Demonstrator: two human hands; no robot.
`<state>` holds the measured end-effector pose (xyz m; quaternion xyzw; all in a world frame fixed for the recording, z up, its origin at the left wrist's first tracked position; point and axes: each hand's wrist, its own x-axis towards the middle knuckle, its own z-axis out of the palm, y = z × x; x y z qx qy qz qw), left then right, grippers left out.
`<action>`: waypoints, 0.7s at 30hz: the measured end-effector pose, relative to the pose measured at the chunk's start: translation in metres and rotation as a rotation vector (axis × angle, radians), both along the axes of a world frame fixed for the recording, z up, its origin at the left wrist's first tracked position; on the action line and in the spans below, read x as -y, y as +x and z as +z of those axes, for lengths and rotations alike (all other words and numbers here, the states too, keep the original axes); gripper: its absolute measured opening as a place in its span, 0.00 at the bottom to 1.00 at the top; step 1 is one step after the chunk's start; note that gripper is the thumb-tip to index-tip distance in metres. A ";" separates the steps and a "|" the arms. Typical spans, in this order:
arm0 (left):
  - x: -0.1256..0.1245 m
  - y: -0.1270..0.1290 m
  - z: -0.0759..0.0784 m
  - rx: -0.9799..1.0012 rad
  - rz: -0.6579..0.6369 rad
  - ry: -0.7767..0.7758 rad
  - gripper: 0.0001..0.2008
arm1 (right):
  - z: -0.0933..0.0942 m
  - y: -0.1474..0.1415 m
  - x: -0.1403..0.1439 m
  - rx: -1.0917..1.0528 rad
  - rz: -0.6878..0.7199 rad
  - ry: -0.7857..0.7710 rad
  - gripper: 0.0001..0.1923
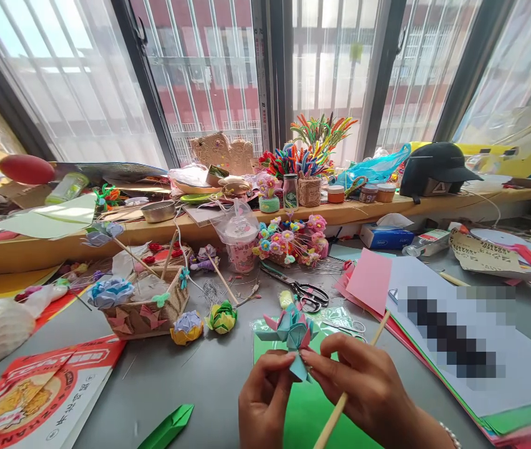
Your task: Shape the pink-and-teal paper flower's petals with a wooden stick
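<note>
We pinch the folded paper flower [292, 329] with both hands, left hand [265, 399] and right hand [368, 386] (stick [347, 390] tucked under), steadying its base above green paper [309, 408].

Lower centre-left: bare grey surface [209, 380] between the printed red bag [35, 399] and the left hand [265, 399]; open passage, save a folded green paper [166, 427] at the bottom edge.
Centre-left: blocked by the paper basket [146, 305] and loose paper flowers [204, 321].
Centre: scissors [302, 290] and flower cluster [291, 240] obstruct.
Right: stacked paper sheets [457, 349] cover the surface.
Rear ledge [340, 212]: crowded throughout.
</note>
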<state>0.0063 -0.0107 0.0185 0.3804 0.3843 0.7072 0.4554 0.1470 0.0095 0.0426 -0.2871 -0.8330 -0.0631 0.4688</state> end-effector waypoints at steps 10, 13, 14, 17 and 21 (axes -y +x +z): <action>0.001 0.001 0.002 -0.018 -0.005 -0.067 0.10 | 0.001 -0.003 0.002 0.024 -0.004 0.040 0.11; 0.001 0.002 0.002 0.004 -0.038 -0.071 0.10 | 0.001 -0.003 0.001 0.022 -0.003 0.041 0.11; 0.001 0.002 0.002 0.003 -0.042 -0.072 0.10 | 0.002 -0.003 0.001 0.026 -0.003 0.041 0.11; 0.001 0.002 0.001 0.008 -0.057 -0.082 0.10 | 0.003 -0.002 0.002 0.048 -0.005 0.039 0.12; -0.001 0.002 -0.005 0.071 -0.099 -0.116 0.11 | 0.000 -0.003 0.001 0.077 -0.015 0.035 0.13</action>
